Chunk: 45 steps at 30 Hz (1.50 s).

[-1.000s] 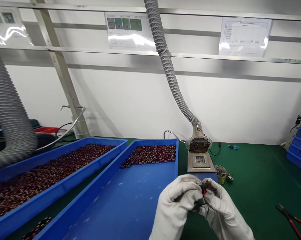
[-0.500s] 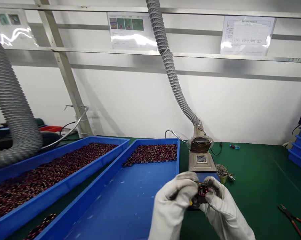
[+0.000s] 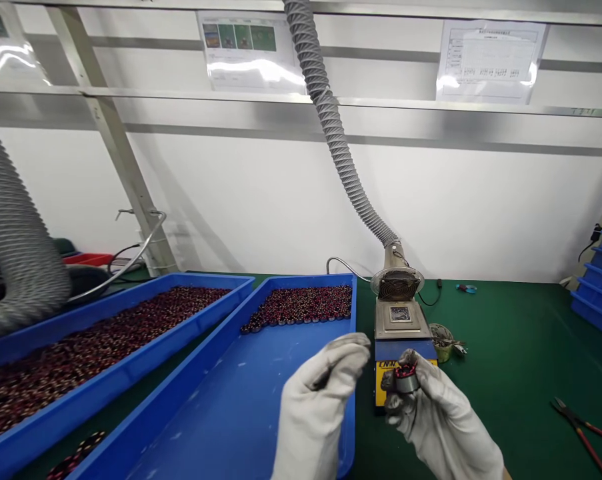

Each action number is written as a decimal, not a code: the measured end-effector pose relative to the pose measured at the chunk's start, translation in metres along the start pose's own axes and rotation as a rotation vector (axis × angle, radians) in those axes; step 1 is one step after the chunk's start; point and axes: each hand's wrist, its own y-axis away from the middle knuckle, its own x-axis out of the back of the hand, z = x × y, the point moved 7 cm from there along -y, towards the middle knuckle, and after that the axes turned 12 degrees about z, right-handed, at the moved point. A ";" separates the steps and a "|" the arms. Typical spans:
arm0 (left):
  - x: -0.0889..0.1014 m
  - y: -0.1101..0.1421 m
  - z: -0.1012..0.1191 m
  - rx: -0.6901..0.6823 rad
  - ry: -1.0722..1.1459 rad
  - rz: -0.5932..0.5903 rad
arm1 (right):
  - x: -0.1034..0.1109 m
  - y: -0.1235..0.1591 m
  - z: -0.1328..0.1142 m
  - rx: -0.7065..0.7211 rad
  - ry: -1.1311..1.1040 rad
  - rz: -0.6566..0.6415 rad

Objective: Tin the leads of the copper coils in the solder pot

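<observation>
Both my hands wear white gloves and hover low in the middle of the view. My right hand (image 3: 431,417) pinches a small round coil (image 3: 406,378) with red winding, held in front of the solder pot (image 3: 401,327). My left hand (image 3: 321,393) is just left of it, over the right edge of the near blue tray (image 3: 221,407), fingers curled together at the tips with nothing visible in them. The two hands are apart.
The near tray holds rows of red coils (image 3: 301,305) at its far end. A second blue tray (image 3: 105,340) full of coils lies to the left. A grey fume hose (image 3: 341,153) drops to the solder pot. Red-handled cutters (image 3: 581,427) lie right. Blue bins (image 3: 598,287) stack far right.
My hands were joined around the coil. Now the left hand has let go and drawn away leftward, leaving the coil in my right hand alone.
</observation>
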 end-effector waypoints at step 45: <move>-0.026 0.015 0.005 0.163 -0.025 -0.304 | 0.015 0.001 -0.001 0.059 0.117 0.053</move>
